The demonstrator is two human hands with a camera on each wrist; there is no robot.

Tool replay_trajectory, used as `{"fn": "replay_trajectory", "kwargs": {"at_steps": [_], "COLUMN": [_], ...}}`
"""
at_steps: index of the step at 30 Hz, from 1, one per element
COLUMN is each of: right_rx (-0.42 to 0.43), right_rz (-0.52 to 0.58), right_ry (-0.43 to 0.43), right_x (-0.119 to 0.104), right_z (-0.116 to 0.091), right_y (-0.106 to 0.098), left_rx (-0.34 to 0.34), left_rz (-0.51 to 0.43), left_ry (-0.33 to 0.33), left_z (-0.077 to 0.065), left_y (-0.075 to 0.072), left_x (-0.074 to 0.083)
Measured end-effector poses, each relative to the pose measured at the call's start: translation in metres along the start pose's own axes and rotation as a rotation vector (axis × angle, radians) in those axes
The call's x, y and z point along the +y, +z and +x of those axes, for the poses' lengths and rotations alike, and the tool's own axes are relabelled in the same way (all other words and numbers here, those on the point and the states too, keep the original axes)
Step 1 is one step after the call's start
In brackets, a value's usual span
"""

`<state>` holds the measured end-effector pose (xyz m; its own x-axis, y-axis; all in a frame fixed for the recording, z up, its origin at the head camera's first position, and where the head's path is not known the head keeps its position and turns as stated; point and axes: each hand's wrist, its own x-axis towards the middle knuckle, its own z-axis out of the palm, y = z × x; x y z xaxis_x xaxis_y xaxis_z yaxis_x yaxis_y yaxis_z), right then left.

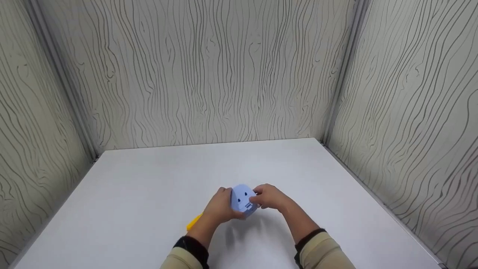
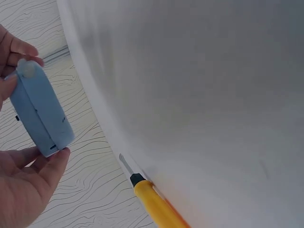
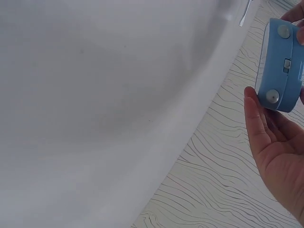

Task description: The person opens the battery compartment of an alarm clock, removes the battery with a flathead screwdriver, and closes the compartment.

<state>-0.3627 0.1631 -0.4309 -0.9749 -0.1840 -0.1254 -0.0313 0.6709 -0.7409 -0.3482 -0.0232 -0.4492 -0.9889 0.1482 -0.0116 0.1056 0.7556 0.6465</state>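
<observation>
A light blue, rounded plastic case [image 1: 242,196] is held up above the white table between both hands. Two dark holes and a small slotted part show on its flat face. My left hand [image 1: 220,207] grips its left side, with the thumb along the lower edge. At the opposite edge my right hand [image 1: 272,197] pinches it, the thumb over the face. In the right wrist view two round pale feet and a small square opening mark the side of the blue case [image 3: 279,71]. A yellow-handled screwdriver [image 2: 159,204] lies on the table beside my left forearm, which partly hides it in the head view.
The white table [image 1: 149,186] stretches out around the hands. Behind it rises a back wall [image 1: 209,74] with a wood-grain line pattern, and similar panels flank both sides.
</observation>
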Motion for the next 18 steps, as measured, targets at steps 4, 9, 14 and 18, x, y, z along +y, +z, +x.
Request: {"fn": "replay_trajectory", "kwargs": {"at_steps": [4, 9, 14, 18], "right_rx": [-0.020, -0.050, -0.109, -0.132], "right_rz": [-0.065, -0.105, -0.110, -0.118], "right_ry": [0.023, 0.055, 0.086, 0.095], "right_x": [0.002, 0.006, 0.009, 0.010], "right_z": [0.003, 0.008, 0.008, 0.007], "right_y": [0.005, 0.013, 0.019, 0.021], "left_rx": [-0.039, -0.074, -0.116, -0.147], "left_rz": [0.029, 0.071, 0.094, 0.117], "left_ry": [-0.008, -0.027, -0.058, -0.043], "left_z": [0.002, 0.003, 0.004, 0.003], "left_y": [0.002, 0.007, 0.009, 0.008], "left_x": [-0.003, -0.008, -0.011, -0.012]}}
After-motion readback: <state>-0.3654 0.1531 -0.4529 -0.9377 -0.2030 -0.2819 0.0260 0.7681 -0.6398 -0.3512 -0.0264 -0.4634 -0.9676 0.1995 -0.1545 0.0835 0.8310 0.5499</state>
